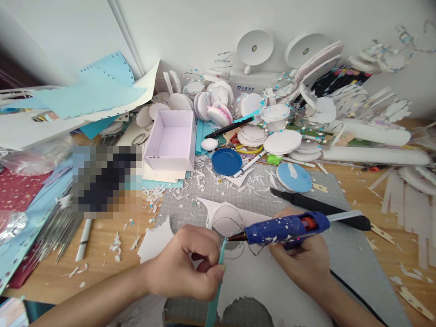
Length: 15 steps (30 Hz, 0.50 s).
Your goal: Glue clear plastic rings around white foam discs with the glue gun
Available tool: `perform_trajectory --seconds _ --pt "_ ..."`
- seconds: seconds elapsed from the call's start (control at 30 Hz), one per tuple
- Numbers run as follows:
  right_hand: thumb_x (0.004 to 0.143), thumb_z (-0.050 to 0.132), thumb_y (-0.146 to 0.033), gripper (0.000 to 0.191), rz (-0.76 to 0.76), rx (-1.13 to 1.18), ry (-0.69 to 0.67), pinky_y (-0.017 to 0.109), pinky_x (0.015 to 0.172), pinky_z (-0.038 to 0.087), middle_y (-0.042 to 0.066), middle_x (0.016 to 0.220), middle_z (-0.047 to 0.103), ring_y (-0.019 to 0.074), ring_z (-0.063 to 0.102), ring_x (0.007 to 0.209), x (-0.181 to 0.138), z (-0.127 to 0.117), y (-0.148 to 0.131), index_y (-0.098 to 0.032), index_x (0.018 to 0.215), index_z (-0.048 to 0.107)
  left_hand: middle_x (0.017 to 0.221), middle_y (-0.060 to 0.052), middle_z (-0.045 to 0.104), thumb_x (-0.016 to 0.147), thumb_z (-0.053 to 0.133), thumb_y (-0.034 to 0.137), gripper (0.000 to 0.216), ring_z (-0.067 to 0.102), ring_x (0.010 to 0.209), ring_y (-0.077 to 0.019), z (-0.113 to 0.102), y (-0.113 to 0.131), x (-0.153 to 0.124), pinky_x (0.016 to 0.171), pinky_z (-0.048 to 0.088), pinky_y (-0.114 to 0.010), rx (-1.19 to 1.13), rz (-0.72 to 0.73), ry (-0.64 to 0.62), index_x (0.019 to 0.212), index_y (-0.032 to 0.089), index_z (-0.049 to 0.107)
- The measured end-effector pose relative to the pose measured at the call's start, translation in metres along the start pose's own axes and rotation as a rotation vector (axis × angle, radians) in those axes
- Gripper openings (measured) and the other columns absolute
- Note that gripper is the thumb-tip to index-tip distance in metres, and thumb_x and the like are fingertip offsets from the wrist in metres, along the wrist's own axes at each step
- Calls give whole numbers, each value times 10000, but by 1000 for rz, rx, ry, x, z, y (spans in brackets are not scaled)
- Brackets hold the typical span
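Observation:
My left hand (185, 268) is closed in a pinch on a thin teal paper strip (218, 281) that stands on edge near the table's front. My right hand (303, 261) is wrapped round a blue hot glue gun (284, 228). The gun's dark nozzle points left and touches the top of the strip. Both hands hover over a white foam sheet (252, 277) with round cut-outs, lying on a grey cutting mat (344, 254). A glue stick pokes out of the gun's back end on the right.
A black utility knife (316, 208) lies just behind the gun. Further back are a blue lid (226, 161), a light blue disc (294, 177), an open white box (172, 141), stacks of white foam discs (282, 141) and foam rods (374, 156). Paper scraps litter the wooden table.

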State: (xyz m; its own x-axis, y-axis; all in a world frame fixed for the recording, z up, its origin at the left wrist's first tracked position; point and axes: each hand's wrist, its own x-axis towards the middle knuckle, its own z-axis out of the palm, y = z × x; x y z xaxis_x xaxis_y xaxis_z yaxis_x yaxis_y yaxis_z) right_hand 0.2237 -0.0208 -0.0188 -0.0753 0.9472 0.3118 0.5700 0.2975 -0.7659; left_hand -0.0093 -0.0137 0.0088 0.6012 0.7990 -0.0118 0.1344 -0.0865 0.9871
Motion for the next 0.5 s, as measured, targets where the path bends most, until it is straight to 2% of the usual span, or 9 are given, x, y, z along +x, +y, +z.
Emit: perform_trajectory --seconds 0.17,0.33,0.5 --pt "670 568 -99 163 23 -32 0 300 505 480 17 686 598 204 614 655 -2 0 0 -242 747 549 468 37 354 647 502 114 266 325 471 -83 0 0 1 443 229 -233 5 -20 -6 461 185 326" --pt "658 559 -93 169 7 -45 4 292 488 469 15 692 590 194 604 628 -1 0 0 -239 740 537 476 35 361 644 502 97 261 329 476 -84 -1 0 1 439 225 -229 -9 -18 -7 463 182 334" --pt "668 575 -95 164 -42 -74 -1 302 541 492 10 702 585 189 602 640 -1 0 2 -238 732 525 473 39 355 643 503 75 264 325 471 -81 -1 1 0 432 217 -223 -14 0 -9 467 181 338"
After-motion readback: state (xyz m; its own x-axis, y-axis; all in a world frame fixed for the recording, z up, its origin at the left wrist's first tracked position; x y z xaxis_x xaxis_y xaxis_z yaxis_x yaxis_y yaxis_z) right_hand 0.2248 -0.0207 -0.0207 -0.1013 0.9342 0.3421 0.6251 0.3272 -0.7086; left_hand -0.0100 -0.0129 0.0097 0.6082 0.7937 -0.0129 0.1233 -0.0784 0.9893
